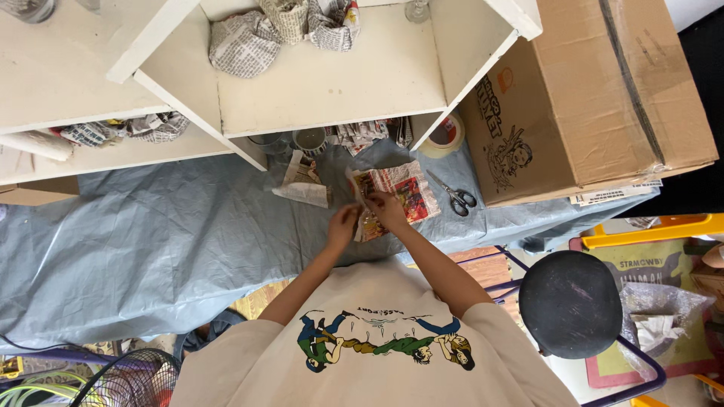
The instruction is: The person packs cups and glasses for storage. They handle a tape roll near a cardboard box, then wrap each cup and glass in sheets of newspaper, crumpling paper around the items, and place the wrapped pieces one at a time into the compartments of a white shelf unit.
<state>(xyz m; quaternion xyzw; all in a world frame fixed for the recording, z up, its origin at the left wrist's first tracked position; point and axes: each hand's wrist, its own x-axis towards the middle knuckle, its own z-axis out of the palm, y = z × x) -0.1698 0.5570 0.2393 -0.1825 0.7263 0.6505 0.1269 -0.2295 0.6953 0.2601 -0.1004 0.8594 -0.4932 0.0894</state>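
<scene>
Both my hands meet over a sheet of colourful newspaper lying on a grey plastic-covered table. My left hand and my right hand are closed around a small object wrapped in the paper's near edge; what it is stays hidden by the fingers and paper. A crumpled paper-wrapped bundle lies just left of my hands.
Scissors lie right of the newspaper, and a tape roll sits behind them. A large cardboard box stands at the right. White shelves above hold several newspaper-wrapped bundles. A black stool is at my right, a fan lower left.
</scene>
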